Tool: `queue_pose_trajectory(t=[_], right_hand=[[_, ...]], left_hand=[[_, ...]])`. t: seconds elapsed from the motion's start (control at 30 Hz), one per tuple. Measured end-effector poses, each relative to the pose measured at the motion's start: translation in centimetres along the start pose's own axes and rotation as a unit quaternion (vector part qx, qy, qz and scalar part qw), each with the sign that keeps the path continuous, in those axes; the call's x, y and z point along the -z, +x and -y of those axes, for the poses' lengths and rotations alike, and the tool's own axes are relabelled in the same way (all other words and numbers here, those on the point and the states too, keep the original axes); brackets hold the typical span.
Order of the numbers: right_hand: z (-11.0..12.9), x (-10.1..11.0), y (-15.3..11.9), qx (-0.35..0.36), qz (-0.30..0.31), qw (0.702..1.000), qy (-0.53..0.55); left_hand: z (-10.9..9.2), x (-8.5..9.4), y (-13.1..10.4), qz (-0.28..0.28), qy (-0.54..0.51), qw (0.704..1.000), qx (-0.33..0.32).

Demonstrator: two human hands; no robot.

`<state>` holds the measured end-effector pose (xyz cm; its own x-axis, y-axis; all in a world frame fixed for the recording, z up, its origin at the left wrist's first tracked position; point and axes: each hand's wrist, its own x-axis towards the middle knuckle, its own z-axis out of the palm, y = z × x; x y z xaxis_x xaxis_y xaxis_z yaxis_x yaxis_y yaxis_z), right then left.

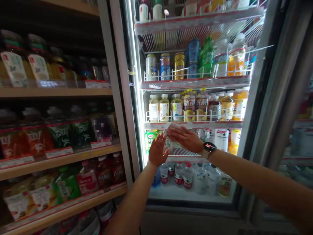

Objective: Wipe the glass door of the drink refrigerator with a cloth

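Note:
Stretched out in front of the lit drinks cooler (pixel 195 206), my right hand (pixel 187 139) has its fingers straight and pressed together. A thin whitish piece of tissue or cloth (pixel 175 126) shows at its fingertips, pinned under the hand. My left hand (pixel 157 151) is raised just beside it, palm forward and fingers extended, its tips close to the whitish piece. I see nothing clearly gripped in the left. Both hands are at the height of a lower cooler shelf (pixel 181 158), hiding some drinks behind them. A dark watch (pixel 209 147) circles my right wrist.
Bottles and cans fill the cooler shelves, including a green bottle (pixel 206 57) and tea bottles (pixel 164 107). On the left, wooden shelves (pixel 56 92) carry more bottles. A metal door frame (pixel 276 130) stands at right.

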<state>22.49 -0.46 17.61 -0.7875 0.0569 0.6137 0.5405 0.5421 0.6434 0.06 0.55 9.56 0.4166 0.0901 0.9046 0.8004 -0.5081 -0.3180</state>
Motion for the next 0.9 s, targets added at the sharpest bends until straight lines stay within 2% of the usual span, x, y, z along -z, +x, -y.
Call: queue_pose_trajectory(t=[0.07,0.13,0.23,0.37,0.47,0.53,0.63,0.7,0.77,0.9], right_hand=[[-0.8,0.8,2.9,-0.040,-0.020,0.999,-0.021],[-0.4,0.8,4.5,-0.075,-0.036,0.996,-0.033],[1.9,-0.9,4.6,-0.043,-0.026,0.999,-0.019],[6.6,-5.1,1.8,0.050,-0.009,0.999,-0.009],[10.1,-8.0,-1.2,0.078,-0.013,0.997,0.011],[12.2,-9.3,-3.3,0.090,0.005,0.996,0.021],[14.3,-10.2,-5.8,0.135,0.035,0.990,0.025],[14.6,-10.1,-6.5,0.164,0.033,0.985,0.037],[13.7,-9.4,-6.1,0.171,0.031,0.984,0.048],[8.3,-5.9,-2.0,0.129,0.039,0.990,0.040]], left_hand=[[0.5,0.8,-0.1,-0.016,-0.013,1.000,0.016],[1.4,1.5,-0.4,-0.036,-0.004,0.997,0.063],[3.1,1.8,-1.4,-0.033,0.024,0.991,0.130],[4.6,1.3,-2.8,-0.012,0.042,0.994,0.105],[4.7,1.0,-3.2,-0.019,0.047,0.994,0.097],[4.6,0.9,-3.2,-0.022,0.045,0.994,0.093],[4.4,0.9,-3.2,-0.021,0.042,0.994,0.100],[4.4,0.9,-3.2,-0.018,0.042,0.993,0.106],[4.4,0.8,-3.3,-0.017,0.043,0.993,0.109],[4.3,0.8,-3.2,-0.027,0.045,0.993,0.104]])
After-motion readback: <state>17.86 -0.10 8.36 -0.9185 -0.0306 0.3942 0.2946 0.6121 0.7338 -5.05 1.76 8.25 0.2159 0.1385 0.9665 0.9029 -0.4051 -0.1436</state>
